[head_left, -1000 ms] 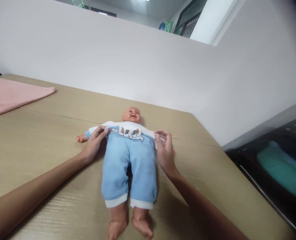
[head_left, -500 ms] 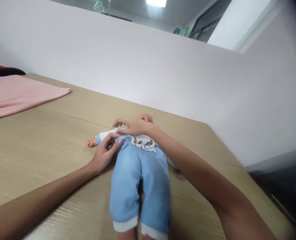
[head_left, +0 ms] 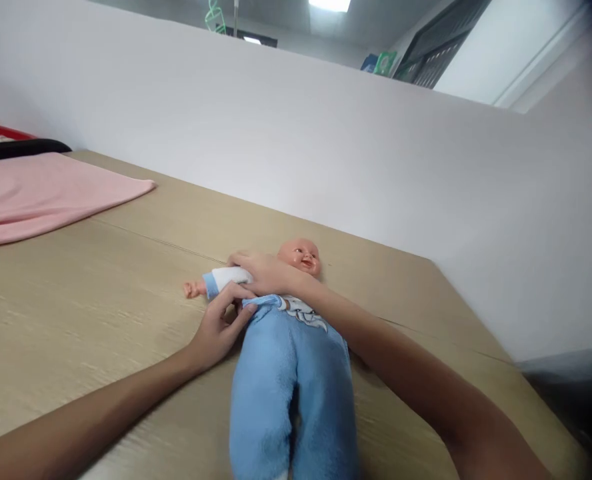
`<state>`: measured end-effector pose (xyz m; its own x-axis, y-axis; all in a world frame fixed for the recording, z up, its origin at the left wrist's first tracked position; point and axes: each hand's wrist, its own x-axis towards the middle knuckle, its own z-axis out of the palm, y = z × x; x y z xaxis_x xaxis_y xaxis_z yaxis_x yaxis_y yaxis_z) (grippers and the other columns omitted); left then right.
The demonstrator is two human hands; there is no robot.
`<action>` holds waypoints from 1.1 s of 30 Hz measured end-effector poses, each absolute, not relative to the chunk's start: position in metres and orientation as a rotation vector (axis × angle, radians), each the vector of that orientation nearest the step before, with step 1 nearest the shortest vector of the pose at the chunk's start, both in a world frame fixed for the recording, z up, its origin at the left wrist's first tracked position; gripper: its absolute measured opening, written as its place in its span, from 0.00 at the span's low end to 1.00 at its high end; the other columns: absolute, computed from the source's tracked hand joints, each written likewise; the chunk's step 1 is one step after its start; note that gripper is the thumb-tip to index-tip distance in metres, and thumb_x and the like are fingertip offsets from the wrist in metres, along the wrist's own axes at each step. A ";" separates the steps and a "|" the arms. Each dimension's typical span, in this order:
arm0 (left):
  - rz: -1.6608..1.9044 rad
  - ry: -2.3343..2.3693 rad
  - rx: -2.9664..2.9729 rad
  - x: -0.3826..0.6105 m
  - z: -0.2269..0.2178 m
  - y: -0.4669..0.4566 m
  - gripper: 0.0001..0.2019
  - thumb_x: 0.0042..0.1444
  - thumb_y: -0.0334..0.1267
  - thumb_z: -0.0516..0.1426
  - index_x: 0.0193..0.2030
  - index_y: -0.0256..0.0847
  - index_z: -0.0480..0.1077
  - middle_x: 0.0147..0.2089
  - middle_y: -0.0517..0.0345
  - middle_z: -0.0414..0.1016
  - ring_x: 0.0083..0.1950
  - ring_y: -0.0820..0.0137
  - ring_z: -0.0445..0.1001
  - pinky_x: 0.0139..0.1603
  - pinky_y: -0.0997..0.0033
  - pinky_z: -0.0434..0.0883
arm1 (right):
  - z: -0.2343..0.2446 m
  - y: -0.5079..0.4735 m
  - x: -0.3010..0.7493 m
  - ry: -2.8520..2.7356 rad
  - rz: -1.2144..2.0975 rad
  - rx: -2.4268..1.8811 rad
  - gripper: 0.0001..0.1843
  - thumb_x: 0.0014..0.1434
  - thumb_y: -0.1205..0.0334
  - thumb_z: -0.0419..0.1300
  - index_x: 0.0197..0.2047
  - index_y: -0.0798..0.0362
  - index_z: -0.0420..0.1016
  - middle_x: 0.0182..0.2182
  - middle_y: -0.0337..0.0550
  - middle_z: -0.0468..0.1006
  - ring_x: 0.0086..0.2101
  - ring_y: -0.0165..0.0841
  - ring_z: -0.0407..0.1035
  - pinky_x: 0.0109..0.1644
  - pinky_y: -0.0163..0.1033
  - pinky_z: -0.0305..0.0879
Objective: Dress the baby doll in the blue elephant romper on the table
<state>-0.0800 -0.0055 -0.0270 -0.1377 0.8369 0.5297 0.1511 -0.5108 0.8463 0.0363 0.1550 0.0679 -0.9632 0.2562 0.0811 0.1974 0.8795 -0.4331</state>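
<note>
Head view: left hand [head_left: 219, 328] pinching waistband [head_left: 265, 301] of fuzzy light-blue trousers [head_left: 271, 373] on bald plastic doll [head_left: 299, 255]; right hand [head_left: 262, 272] over white sleeve [head_left: 229, 276], grip unclear.

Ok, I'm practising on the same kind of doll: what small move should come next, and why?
I'd probably ease the top edge of the blue fleece trousers gently upward with the left hand, since its thumb is at that edge. The right hand lies across the baby doll by its white sleeve, so it could steady the doll meanwhile.
</note>
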 end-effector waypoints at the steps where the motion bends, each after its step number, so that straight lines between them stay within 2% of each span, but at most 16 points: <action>1: 1.714 1.104 1.650 -0.080 -0.028 -0.006 0.07 0.78 0.44 0.62 0.48 0.47 0.80 0.43 0.55 0.79 0.45 0.61 0.75 0.50 0.61 0.71 | 0.069 0.154 0.042 -2.823 0.707 -0.378 0.17 0.63 0.70 0.68 0.55 0.51 0.79 0.52 0.47 0.85 0.48 0.43 0.78 0.51 0.43 0.72; 4: 1.785 1.102 1.788 -0.082 -0.031 -0.007 0.02 0.77 0.38 0.62 0.50 0.49 0.78 0.44 0.56 0.78 0.46 0.62 0.76 0.51 0.61 0.72 | 0.069 0.153 0.062 -2.534 1.003 -0.425 0.20 0.62 0.67 0.65 0.57 0.48 0.77 0.52 0.43 0.84 0.50 0.41 0.78 0.57 0.44 0.73; 8: 1.960 1.223 2.030 -0.086 -0.039 -0.010 0.07 0.76 0.32 0.62 0.54 0.50 0.78 0.53 0.51 0.73 0.56 0.59 0.75 0.59 0.58 0.74 | 0.064 0.153 0.083 -2.316 1.306 -0.369 0.20 0.60 0.64 0.62 0.56 0.48 0.79 0.52 0.42 0.84 0.53 0.42 0.78 0.61 0.46 0.72; 11: 2.057 1.208 2.182 -0.089 -0.043 -0.014 0.12 0.75 0.29 0.60 0.58 0.50 0.77 0.59 0.47 0.68 0.62 0.57 0.74 0.61 0.54 0.75 | 0.061 0.153 0.089 -2.321 1.287 -0.330 0.19 0.59 0.65 0.61 0.53 0.48 0.82 0.52 0.43 0.85 0.54 0.43 0.78 0.64 0.48 0.71; 15: 2.045 1.016 2.099 -0.087 -0.042 -0.018 0.15 0.78 0.32 0.57 0.65 0.53 0.73 0.60 0.47 0.72 0.64 0.55 0.74 0.64 0.49 0.75 | 0.061 0.149 0.089 -2.363 1.200 -0.309 0.17 0.56 0.66 0.63 0.48 0.47 0.86 0.51 0.44 0.86 0.55 0.47 0.79 0.66 0.54 0.72; 18: 2.005 0.927 1.832 -0.085 -0.037 -0.019 0.10 0.81 0.36 0.54 0.62 0.53 0.71 0.54 0.51 0.76 0.57 0.58 0.76 0.59 0.55 0.75 | 0.065 0.142 0.092 -2.394 1.107 -0.294 0.18 0.60 0.67 0.63 0.50 0.47 0.89 0.55 0.46 0.86 0.60 0.48 0.77 0.70 0.56 0.69; 20: 1.939 1.045 1.661 -0.085 -0.032 -0.017 0.07 0.82 0.41 0.55 0.59 0.51 0.73 0.52 0.52 0.77 0.53 0.60 0.77 0.57 0.58 0.74 | 0.069 0.135 0.097 -2.413 1.080 -0.301 0.18 0.66 0.64 0.62 0.55 0.46 0.89 0.57 0.47 0.85 0.61 0.48 0.76 0.71 0.56 0.68; 23: 1.858 1.228 1.433 -0.086 -0.024 -0.011 0.11 0.79 0.52 0.61 0.53 0.49 0.76 0.55 0.51 0.78 0.58 0.57 0.76 0.61 0.58 0.73 | 0.075 0.126 0.110 -2.359 1.110 -0.452 0.17 0.74 0.52 0.63 0.60 0.45 0.86 0.57 0.46 0.86 0.60 0.48 0.77 0.70 0.55 0.70; 25: 1.823 1.207 1.254 -0.086 -0.022 -0.004 0.15 0.76 0.57 0.62 0.51 0.49 0.76 0.53 0.54 0.78 0.56 0.59 0.77 0.58 0.61 0.74 | 0.077 0.120 0.120 -2.327 1.139 -0.578 0.20 0.78 0.43 0.59 0.55 0.45 0.87 0.53 0.46 0.87 0.56 0.47 0.78 0.66 0.52 0.72; 27: 1.787 1.178 1.093 -0.086 -0.021 0.005 0.18 0.73 0.61 0.65 0.49 0.49 0.75 0.48 0.57 0.78 0.49 0.63 0.77 0.53 0.66 0.74 | 0.076 0.115 0.129 -2.396 1.167 -0.646 0.24 0.78 0.37 0.59 0.49 0.48 0.86 0.46 0.44 0.85 0.48 0.44 0.77 0.58 0.47 0.72; 29: 1.775 1.179 0.961 -0.087 -0.022 0.015 0.22 0.67 0.64 0.68 0.47 0.48 0.73 0.43 0.60 0.78 0.46 0.65 0.76 0.49 0.69 0.74 | 0.071 0.111 0.133 -2.431 1.187 -0.692 0.25 0.74 0.34 0.64 0.47 0.49 0.83 0.41 0.41 0.81 0.41 0.40 0.73 0.50 0.43 0.70; 33: 1.615 1.142 0.781 -0.090 -0.024 0.037 0.33 0.50 0.69 0.74 0.46 0.46 0.71 0.36 0.61 0.77 0.37 0.66 0.75 0.38 0.70 0.72 | 0.050 0.113 0.133 -2.227 1.278 -0.760 0.25 0.69 0.34 0.68 0.49 0.49 0.77 0.40 0.39 0.77 0.41 0.38 0.70 0.45 0.40 0.65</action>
<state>-0.0901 0.0373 -0.0239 -0.3218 0.9463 -0.0304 -0.3438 -0.0869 0.9350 0.1331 0.1129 0.0496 -0.7417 0.6608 0.1153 0.2337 0.4156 -0.8790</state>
